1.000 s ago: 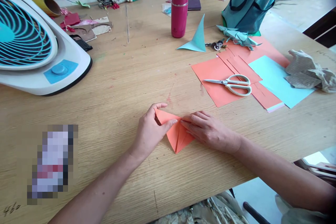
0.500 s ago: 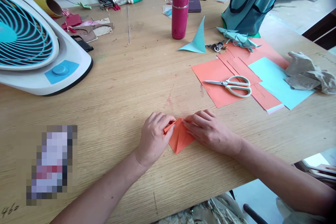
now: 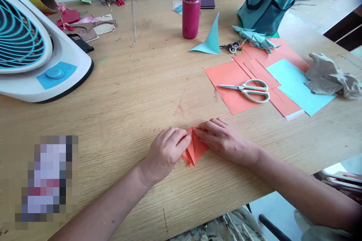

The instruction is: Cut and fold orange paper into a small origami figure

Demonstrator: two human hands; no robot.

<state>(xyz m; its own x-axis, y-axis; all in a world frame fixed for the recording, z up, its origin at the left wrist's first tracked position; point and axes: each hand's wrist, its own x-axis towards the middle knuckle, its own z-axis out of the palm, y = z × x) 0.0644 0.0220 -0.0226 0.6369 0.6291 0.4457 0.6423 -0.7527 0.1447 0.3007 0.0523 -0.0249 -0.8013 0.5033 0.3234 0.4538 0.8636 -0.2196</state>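
Observation:
A small folded piece of orange paper (image 3: 194, 150) lies on the wooden table (image 3: 135, 94) near its front edge, its point towards me. My left hand (image 3: 165, 153) presses the paper's left flap down, fingers curled over it. My right hand (image 3: 223, 139) lies flat on the paper's right side, fingertips at the middle crease. Both hands cover much of the paper.
Orange sheets (image 3: 234, 83) and a light blue sheet (image 3: 296, 83) lie to the right with white scissors (image 3: 249, 90) on them. Behind stand a pink bottle (image 3: 191, 9), a blue paper cone (image 3: 210, 39) and a teal bag (image 3: 268, 0). A white fan (image 3: 36, 52) fills the left.
My left hand folded the paper's left corner inward over the middle, so the orange piece is narrower. The right hand stayed in place holding it down.

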